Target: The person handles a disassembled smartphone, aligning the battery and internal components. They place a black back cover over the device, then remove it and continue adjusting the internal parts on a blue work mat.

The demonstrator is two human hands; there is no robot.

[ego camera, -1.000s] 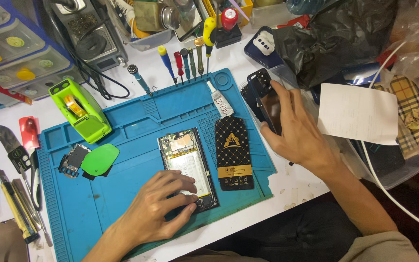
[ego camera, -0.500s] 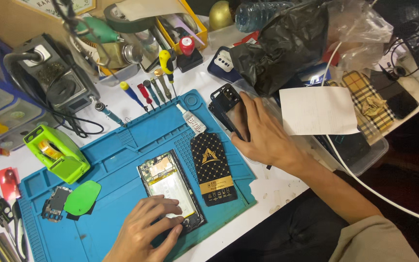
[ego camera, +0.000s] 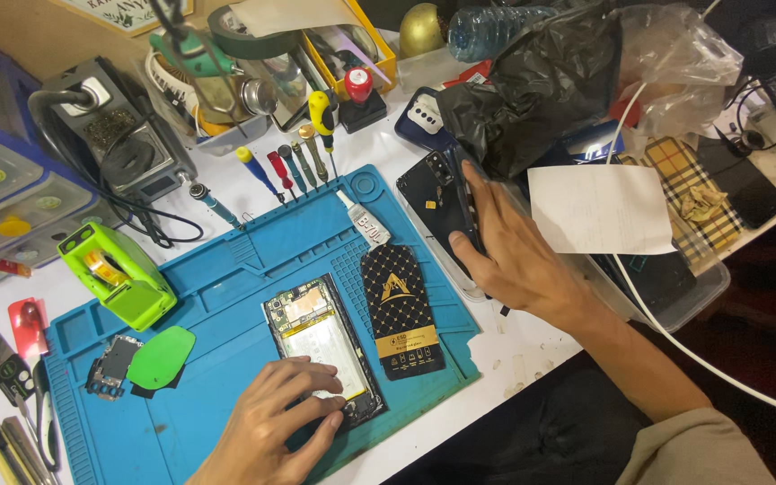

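Tape dispenser, lime green, sits far left on the blue mat. Your left hand lies flat, fingers together, on the opened phone mid-mat. Your right hand curls around the black back cover at the mat's right edge.

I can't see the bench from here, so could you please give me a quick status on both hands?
Left hand flat on opened phone on blue mat. Right hand gripping black back cover at the mat's edge. Black pouch lies between them.
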